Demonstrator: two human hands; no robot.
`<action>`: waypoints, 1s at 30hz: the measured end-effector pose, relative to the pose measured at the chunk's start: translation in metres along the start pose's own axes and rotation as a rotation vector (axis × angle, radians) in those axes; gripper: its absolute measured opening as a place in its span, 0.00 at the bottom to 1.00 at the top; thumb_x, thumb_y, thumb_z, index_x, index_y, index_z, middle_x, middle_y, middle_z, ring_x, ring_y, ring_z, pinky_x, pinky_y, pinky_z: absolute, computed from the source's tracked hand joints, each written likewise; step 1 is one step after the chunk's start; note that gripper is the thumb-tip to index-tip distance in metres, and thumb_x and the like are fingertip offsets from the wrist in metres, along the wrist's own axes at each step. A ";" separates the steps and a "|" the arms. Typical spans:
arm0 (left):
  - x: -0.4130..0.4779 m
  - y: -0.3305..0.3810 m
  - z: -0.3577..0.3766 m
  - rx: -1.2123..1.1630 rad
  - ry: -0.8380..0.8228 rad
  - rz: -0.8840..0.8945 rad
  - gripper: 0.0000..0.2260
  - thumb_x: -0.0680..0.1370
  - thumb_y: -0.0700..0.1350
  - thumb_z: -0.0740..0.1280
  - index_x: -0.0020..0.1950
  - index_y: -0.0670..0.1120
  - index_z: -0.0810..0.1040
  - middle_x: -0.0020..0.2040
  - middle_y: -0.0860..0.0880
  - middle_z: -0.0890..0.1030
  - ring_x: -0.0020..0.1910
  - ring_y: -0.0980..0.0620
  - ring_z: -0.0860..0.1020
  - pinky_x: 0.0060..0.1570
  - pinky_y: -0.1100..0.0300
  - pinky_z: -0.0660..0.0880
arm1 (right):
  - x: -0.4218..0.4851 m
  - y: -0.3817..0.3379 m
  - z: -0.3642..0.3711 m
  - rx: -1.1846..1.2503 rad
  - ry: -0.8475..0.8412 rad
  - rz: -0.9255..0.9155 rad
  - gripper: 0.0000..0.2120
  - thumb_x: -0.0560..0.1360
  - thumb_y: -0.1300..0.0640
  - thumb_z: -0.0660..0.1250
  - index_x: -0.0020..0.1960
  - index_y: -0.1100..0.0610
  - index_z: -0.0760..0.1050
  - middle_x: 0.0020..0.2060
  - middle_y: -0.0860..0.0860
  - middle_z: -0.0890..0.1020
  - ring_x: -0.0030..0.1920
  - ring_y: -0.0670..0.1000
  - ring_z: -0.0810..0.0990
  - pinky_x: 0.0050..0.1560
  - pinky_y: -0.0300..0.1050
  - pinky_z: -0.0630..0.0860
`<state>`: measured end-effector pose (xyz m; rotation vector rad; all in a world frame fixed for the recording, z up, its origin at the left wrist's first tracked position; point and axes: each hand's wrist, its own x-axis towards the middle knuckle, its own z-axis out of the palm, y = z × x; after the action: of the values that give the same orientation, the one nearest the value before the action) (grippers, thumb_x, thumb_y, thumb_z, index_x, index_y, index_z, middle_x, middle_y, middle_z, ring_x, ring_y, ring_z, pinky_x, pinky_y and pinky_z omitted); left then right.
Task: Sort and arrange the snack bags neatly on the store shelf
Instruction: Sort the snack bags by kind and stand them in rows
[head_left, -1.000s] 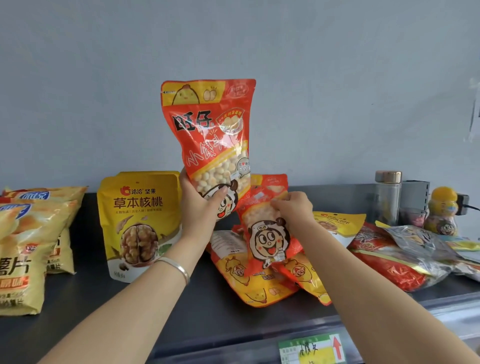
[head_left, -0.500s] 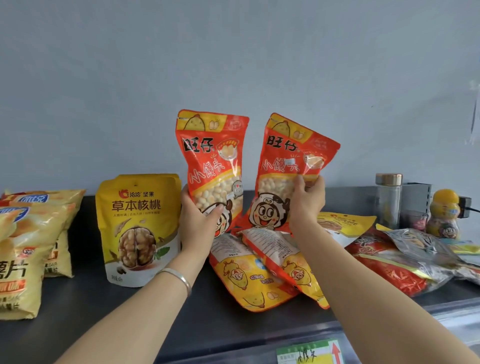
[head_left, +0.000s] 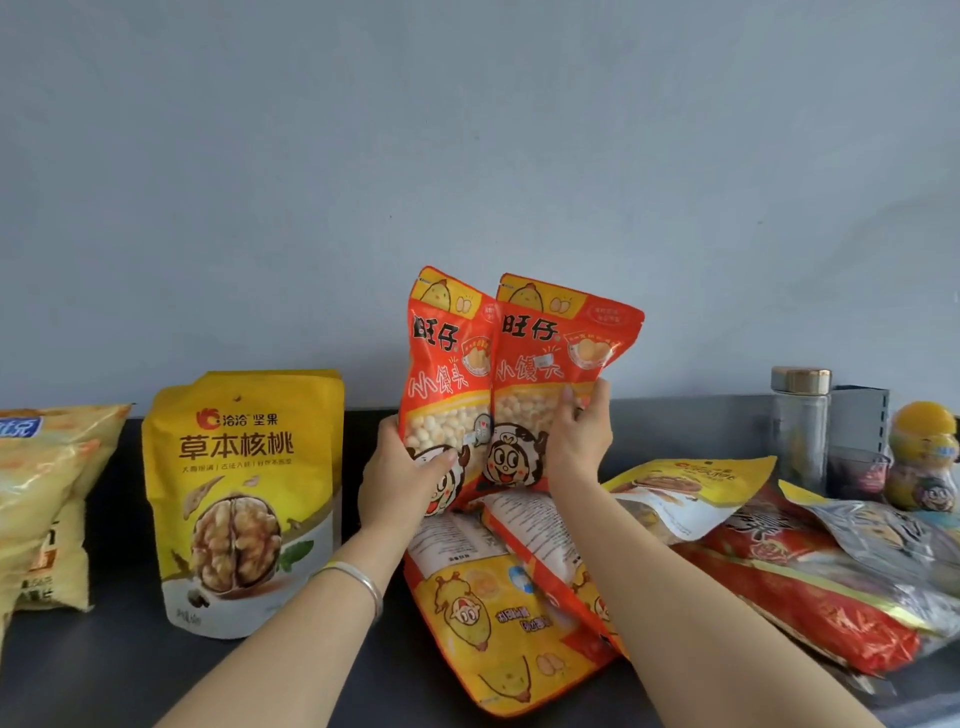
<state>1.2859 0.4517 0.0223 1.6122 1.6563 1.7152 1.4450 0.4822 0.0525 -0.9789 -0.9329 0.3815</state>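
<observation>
Two identical red snack bags are held upright side by side over the dark shelf (head_left: 130, 670). My left hand (head_left: 402, 475) grips the left red bag (head_left: 441, 374) at its lower part. My right hand (head_left: 579, 441) grips the right red bag (head_left: 550, 358), which overlaps the left one's edge. Beneath them two more of the same bags (head_left: 493, 618) lie flat, back side up. A yellow walnut bag (head_left: 241, 493) stands upright to the left. Yellow chip bags (head_left: 41, 499) lean at the far left.
On the right lies a pile: another yellow walnut bag (head_left: 685, 488), a red bag (head_left: 810, 597) and a silver bag (head_left: 883, 535). Behind it stand a glass jar with a gold lid (head_left: 800, 426), a grey box (head_left: 860, 421) and a yellow toy-shaped bottle (head_left: 924, 457). A grey wall backs the shelf.
My right hand lifted a second red bag off the pile and brought it upright against the first. My left hand lowered its bag toward the shelf.
</observation>
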 end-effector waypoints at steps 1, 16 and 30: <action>0.004 0.000 0.000 -0.022 -0.015 -0.021 0.25 0.70 0.49 0.74 0.62 0.47 0.66 0.55 0.46 0.78 0.53 0.43 0.78 0.52 0.46 0.77 | 0.002 0.004 0.003 -0.023 -0.027 0.007 0.02 0.81 0.54 0.59 0.52 0.49 0.66 0.45 0.47 0.78 0.46 0.51 0.78 0.51 0.51 0.76; -0.005 -0.011 -0.010 0.225 -0.182 -0.138 0.29 0.71 0.64 0.66 0.66 0.53 0.65 0.58 0.48 0.79 0.54 0.42 0.78 0.53 0.53 0.73 | 0.009 0.002 -0.019 -0.621 -0.473 0.084 0.20 0.79 0.44 0.61 0.67 0.51 0.67 0.59 0.52 0.79 0.59 0.57 0.77 0.48 0.46 0.69; -0.043 0.016 -0.031 0.141 -0.229 -0.151 0.36 0.62 0.71 0.62 0.65 0.55 0.66 0.57 0.49 0.80 0.53 0.44 0.79 0.57 0.47 0.74 | 0.001 -0.017 -0.056 -0.547 -0.445 0.041 0.15 0.78 0.46 0.63 0.61 0.52 0.73 0.54 0.52 0.81 0.51 0.53 0.78 0.53 0.50 0.76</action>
<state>1.2836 0.3959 0.0220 1.6285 1.7665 1.3149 1.4885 0.4439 0.0541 -1.4449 -1.4686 0.3951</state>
